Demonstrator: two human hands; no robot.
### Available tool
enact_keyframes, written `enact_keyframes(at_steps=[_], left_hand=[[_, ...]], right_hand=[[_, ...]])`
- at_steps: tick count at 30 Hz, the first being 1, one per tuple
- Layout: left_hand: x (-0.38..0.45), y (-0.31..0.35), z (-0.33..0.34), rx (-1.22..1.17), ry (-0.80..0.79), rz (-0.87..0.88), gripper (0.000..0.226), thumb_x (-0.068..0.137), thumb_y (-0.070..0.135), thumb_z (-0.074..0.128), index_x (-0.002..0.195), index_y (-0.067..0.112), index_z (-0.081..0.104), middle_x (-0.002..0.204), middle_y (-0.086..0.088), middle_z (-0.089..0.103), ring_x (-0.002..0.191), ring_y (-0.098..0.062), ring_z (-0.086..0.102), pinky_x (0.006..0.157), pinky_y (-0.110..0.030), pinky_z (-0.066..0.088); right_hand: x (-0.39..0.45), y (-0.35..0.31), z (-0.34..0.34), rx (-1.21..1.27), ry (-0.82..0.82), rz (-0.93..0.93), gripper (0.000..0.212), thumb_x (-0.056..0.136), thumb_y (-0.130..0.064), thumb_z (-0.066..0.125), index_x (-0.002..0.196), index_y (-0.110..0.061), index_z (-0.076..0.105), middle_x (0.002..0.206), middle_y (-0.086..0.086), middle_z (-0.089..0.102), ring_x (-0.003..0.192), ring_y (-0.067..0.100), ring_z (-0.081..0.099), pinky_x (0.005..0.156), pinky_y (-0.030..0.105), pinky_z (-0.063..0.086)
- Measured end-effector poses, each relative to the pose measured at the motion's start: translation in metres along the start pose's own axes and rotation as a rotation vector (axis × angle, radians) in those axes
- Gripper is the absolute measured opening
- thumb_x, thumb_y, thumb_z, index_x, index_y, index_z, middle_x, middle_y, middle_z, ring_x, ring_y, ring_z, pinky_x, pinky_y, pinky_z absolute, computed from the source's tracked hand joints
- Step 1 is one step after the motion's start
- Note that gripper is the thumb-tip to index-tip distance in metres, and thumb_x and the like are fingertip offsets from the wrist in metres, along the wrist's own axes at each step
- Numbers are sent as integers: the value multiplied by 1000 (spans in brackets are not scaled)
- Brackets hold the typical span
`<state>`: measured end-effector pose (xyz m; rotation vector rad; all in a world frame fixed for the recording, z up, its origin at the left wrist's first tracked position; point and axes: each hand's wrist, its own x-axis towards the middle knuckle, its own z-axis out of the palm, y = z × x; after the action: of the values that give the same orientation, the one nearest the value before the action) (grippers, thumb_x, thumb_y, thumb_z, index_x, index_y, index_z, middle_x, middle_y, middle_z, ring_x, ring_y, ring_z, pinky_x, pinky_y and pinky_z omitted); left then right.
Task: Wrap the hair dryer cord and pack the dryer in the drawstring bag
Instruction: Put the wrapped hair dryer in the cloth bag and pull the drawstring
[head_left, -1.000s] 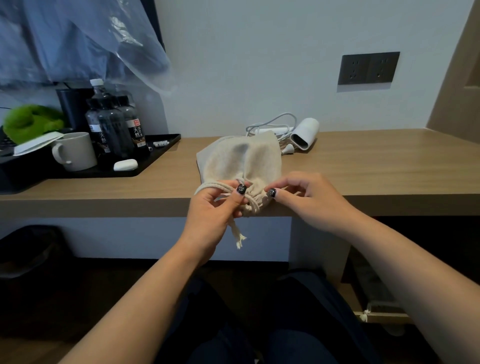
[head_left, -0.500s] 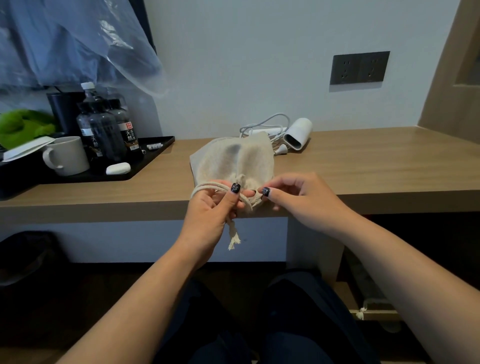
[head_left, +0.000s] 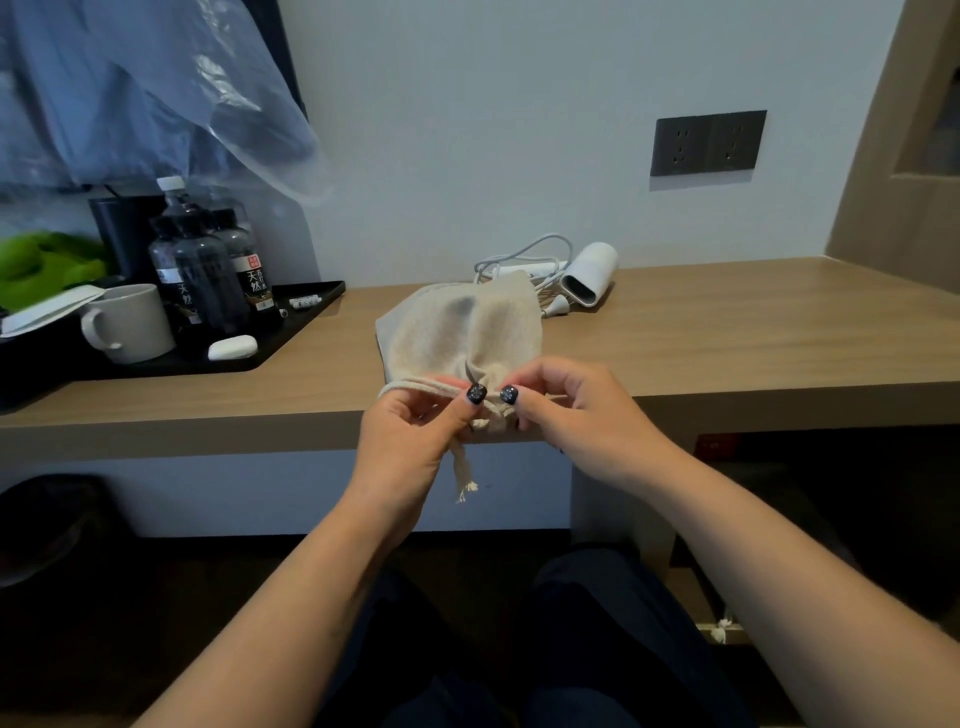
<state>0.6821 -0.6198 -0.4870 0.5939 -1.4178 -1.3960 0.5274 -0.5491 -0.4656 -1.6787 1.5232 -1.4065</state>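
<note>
the wooden desk (head_left: 727, 343) is running across the middle of the frame, and the drawstring bag (head_left: 462, 327) is lying flat at its front edge, centre. compared with 1 second back, the thumbs are sitting closer together at the cinched neck. left hand (head_left: 410, 436) and right hand (head_left: 582, 415) are both pinching the gathered mouth, fingers curled tight on the fabric. looks like they're working it open. the hair dryer (head_left: 589, 273) is waiting behind the bag, cord (head_left: 519, 254) lying loose and unwrapped.
</note>
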Motion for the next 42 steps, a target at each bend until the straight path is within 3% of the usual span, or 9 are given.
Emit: enact_keyframes(at_steps=[4,8,11,16,20,25,34,38,42], left_hand=[[0,-3,1,156,1,97,11,76,6,76,81,10,67,84,-13,72,83,-23,71,75,-31,57],[4,-8,0,460,31,294,21,80,-2,74,78,18,66,82,-7,69,78,-24,70,73,-38,59],[5,-5,2,402,111,265,17,77,-2,76,76,14,70,80,-8,72,75,-22,72,73,-37,60],[0,5,3,126,94,118,8,76,3,76,78,9,71,76,-6,75,75,-18,72,68,-26,58],[-4,12,5,3,68,82,13,66,13,75,78,11,69,73,0,74,73,-11,70,65,-20,54],[-6,19,7,1,49,101,14,68,8,75,81,6,69,72,-1,74,70,-10,70,61,-18,53],[-6,17,4,22,58,111,12,70,3,77,80,5,70,74,-2,74,74,-11,71,68,-20,55],[-6,16,5,36,59,118,24,63,10,78,84,0,70,79,-12,74,77,-17,71,69,-23,56],[-6,17,5,11,61,90,20,62,11,77,80,5,71,73,-4,75,72,-12,71,64,-19,55]], right_hand=[[0,4,4,35,-30,81,15,101,-18,47,95,-11,60,68,-3,61,44,7,43,45,23,36],[0,-1,5,163,27,113,16,102,-13,43,97,-2,54,76,4,64,39,9,43,42,20,37],[-2,-5,8,357,64,145,14,100,-8,46,101,1,57,79,6,67,39,10,42,41,18,35],[-10,-8,12,587,93,222,16,93,-4,56,106,5,59,81,10,72,43,12,43,43,19,35],[-16,-12,14,538,45,219,21,90,-4,59,111,-5,60,88,11,75,37,13,43,44,27,30],[-18,-21,17,465,-48,241,35,91,-4,58,122,-19,54,91,9,76,37,13,48,47,30,34],[-20,-23,18,572,-76,348,17,93,-7,58,105,-13,68,96,8,76,36,8,43,42,16,37],[-17,-25,13,370,-120,380,18,93,-8,58,106,-13,70,94,1,76,44,7,51,57,24,39],[-12,-26,12,257,-133,368,19,91,-9,61,107,-13,70,91,-2,77,47,7,57,59,26,40]])
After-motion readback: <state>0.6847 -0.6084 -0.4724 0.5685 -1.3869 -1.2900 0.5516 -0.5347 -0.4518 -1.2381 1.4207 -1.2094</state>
